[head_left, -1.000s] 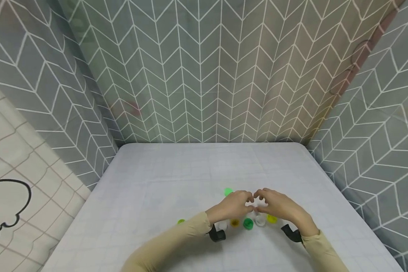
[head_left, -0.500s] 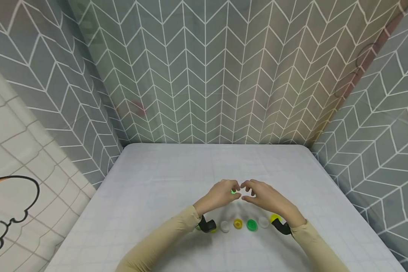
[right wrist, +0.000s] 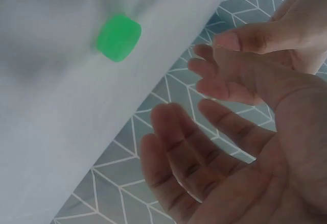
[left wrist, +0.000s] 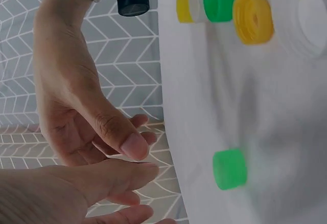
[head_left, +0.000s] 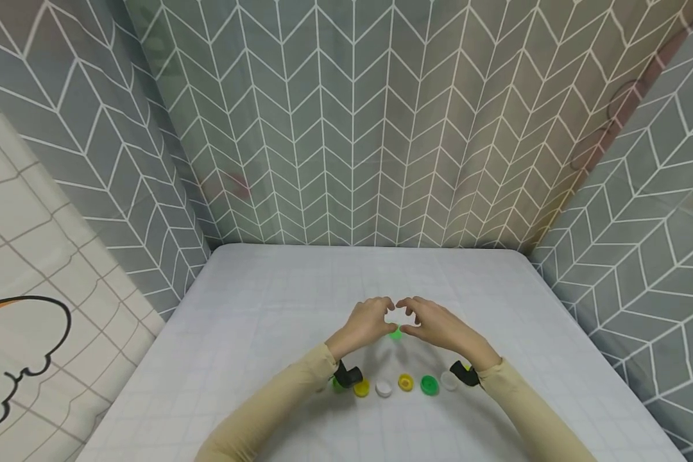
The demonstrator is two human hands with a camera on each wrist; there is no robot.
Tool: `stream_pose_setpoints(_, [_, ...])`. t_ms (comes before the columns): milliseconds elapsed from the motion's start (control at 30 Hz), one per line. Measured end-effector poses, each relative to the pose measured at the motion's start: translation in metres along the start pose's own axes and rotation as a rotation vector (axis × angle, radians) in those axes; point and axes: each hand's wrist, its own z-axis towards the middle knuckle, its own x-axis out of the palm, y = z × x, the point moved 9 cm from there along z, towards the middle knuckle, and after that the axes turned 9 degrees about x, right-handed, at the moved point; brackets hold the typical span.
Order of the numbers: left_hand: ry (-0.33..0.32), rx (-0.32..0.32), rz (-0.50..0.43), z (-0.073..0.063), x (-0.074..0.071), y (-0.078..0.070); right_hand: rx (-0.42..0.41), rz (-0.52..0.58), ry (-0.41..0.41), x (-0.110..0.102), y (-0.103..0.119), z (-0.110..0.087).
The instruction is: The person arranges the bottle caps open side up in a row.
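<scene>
Both hands hover above the white table with curved fingers that hold nothing. My left hand (head_left: 365,325) and right hand (head_left: 439,327) face each other, thumbs and fingers bent toward one another around an open gap. Just below the thumbs in the head view, a bright green bottle cap (head_left: 396,333) sits on the table; the right wrist view shows this green cap (right wrist: 119,38) apart from the fingers. Closer to the body runs a row of caps: a yellow cap (head_left: 361,387), a white cap (head_left: 384,387), an orange-yellow cap (head_left: 405,382), a darker green cap (head_left: 429,385) and a clear cap (head_left: 448,380).
Black wrist cameras (head_left: 349,376) partly cover the caps at both ends of the row, including a green cap (head_left: 337,385). Patterned grey curtains (head_left: 352,128) enclose the table (head_left: 265,295) at the back and sides.
Both hands have moved forward, away from the body and the cap row, and slightly left. The row shows more fully now. Neither hand has taken hold of anything.
</scene>
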Motion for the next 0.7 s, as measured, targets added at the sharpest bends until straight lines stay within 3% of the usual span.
stream_pose_setpoints(333, [0.082, -0.087, 0.059, 0.006, 0.022, 0.022, 0.124, -0.028, 0.105, 0.02, -0.012, 0.015])
stream_pose_setpoints(467, [0.118, -0.101, 0.096, 0.008, 0.032, 0.028, 0.159, -0.022, 0.14, 0.028, -0.016, 0.017])
stream_pose_setpoints(700, [0.137, -0.097, 0.08, 0.009, 0.043, 0.03, 0.176, -0.036, 0.184, 0.042, -0.017, 0.022])
